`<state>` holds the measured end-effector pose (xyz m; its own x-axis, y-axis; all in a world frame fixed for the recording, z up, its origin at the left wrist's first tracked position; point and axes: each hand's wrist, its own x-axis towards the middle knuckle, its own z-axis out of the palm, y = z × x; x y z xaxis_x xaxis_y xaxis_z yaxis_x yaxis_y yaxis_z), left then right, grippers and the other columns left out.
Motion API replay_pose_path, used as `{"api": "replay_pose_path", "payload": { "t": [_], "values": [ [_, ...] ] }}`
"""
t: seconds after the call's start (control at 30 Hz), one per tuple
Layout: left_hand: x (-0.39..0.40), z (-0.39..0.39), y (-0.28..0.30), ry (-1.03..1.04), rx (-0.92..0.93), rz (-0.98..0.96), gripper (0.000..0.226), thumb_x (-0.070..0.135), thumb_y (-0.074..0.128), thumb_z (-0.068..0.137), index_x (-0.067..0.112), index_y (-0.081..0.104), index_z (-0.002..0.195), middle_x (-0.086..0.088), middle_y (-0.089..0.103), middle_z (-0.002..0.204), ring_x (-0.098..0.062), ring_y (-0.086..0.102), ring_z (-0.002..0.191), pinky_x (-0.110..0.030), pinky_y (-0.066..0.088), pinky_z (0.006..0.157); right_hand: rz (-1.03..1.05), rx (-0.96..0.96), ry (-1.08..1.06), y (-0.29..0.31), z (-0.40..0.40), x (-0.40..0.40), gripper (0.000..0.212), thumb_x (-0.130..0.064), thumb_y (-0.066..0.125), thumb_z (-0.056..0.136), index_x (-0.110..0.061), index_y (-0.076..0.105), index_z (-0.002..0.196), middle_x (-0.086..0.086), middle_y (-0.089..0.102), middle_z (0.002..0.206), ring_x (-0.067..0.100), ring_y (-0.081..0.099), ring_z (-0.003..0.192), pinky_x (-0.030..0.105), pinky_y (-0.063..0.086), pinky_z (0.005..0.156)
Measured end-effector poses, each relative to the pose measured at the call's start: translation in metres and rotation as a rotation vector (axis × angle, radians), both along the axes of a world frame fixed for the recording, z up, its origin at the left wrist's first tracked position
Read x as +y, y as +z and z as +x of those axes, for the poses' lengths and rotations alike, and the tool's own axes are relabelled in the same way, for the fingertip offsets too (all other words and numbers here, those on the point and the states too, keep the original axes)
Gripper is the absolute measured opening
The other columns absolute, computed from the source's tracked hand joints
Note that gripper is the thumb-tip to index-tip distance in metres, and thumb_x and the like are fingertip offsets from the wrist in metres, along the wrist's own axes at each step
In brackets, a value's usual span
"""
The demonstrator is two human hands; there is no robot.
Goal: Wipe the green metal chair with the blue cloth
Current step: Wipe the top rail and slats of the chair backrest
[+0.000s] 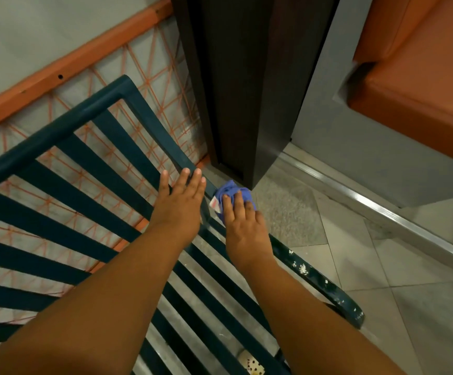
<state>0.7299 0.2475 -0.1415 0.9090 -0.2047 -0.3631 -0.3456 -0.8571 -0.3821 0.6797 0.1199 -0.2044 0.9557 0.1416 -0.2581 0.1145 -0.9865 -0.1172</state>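
A right hand [243,223] presses a bunched blue cloth [232,197] with curled fingers onto the green metal chair [65,155] frame, at four o'clock. The left hand [180,201] rests flat, fingers straight. White specks [302,267] remain; wiping looks unfinished.

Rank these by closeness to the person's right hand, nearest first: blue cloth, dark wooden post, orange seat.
1. Blue cloth, under the right hand.
2. Dark wooden post, just beyond the cloth.
3. Orange seat, upper right, farthest.
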Motion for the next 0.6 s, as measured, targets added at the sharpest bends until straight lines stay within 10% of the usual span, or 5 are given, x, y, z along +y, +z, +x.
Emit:
{"api": "replay_pose_path", "payload": {
  "t": [0.2,0.33,0.47,0.6],
  "values": [
    [-0.005,0.000,-0.002,0.013,0.008,0.017,0.078,0.013,0.038,0.093,0.015,-0.019,0.147,-0.006,-0.026,0.156,-0.028,-0.022,0.143,-0.057,-0.016,0.110,0.069,0.091,-0.139,-0.002,0.012,-0.024,0.044,-0.048,0.038,0.097,-0.013,0.042,0.123,0.010,0.060,0.112,0.026,0.059,0.100,0.042,0.038,0.095],
    [-0.009,0.001,-0.005,0.004,-0.006,0.069,0.078,0.009,0.038,0.093,0.013,-0.016,0.148,-0.008,-0.023,0.156,-0.031,-0.019,0.144,-0.058,-0.017,0.109,0.192,0.310,-0.179,0.006,0.036,-0.029,0.056,-0.060,0.027,0.095,-0.016,0.048,0.121,0.007,0.063,0.109,0.026,0.059,0.106,0.049,0.026,0.107],
    [-0.011,0.001,-0.006,-0.007,-0.005,0.085,0.073,0.008,0.033,0.094,0.012,-0.016,0.148,-0.008,-0.022,0.157,-0.031,-0.018,0.144,-0.058,-0.015,0.110,0.538,0.468,-0.322,0.003,0.042,-0.043,0.066,-0.060,0.019,0.095,-0.011,0.059,0.114,0.015,0.064,0.108,0.029,0.060,0.102,0.046,0.044,0.099],
    [-0.014,0.000,-0.008,-0.008,-0.011,0.099,0.075,0.009,0.036,0.094,0.011,-0.016,0.148,-0.009,-0.021,0.157,-0.032,-0.017,0.144,-0.057,-0.014,0.111,0.407,0.473,-0.284,0.006,0.052,-0.036,0.051,-0.052,0.028,0.099,-0.012,0.056,0.114,0.012,0.062,0.102,0.027,0.060,0.097,0.042,0.044,0.096]
  ]
}}
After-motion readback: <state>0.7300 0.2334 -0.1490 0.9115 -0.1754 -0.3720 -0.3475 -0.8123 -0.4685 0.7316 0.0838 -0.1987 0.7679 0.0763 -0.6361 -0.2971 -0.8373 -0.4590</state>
